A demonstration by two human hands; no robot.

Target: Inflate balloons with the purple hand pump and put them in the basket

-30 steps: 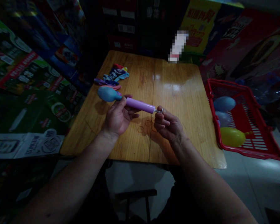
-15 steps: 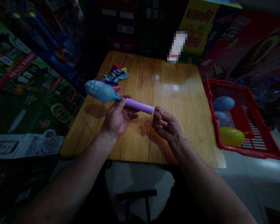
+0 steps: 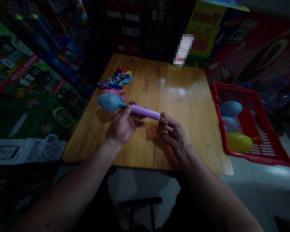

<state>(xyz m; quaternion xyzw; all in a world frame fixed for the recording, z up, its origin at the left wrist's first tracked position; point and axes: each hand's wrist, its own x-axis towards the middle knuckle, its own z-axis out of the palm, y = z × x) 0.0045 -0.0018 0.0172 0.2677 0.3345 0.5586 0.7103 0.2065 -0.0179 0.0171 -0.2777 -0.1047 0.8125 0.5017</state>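
- Compared with half a second earlier, the blue balloon (image 3: 110,102) is seen smaller and drawn back from the table's left edge; both hands are found almost where they were.
- The left hand (image 3: 124,124) is closed around the front end of the purple pump (image 3: 146,111), with the fingers wrapped at the nozzle where the balloon's neck is fitted.
- The right hand (image 3: 170,132) is pinched shut on the pump handle (image 3: 164,116) at the rear end.
- The pump is held above the near half of the table (image 3: 183,106), with the balloon close to the left edge.
- A heap of flat balloons (image 3: 117,80) is laid by the left edge, farther back.
- A red basket (image 3: 256,154) is set beside the right edge, with three inflated balloons in it.
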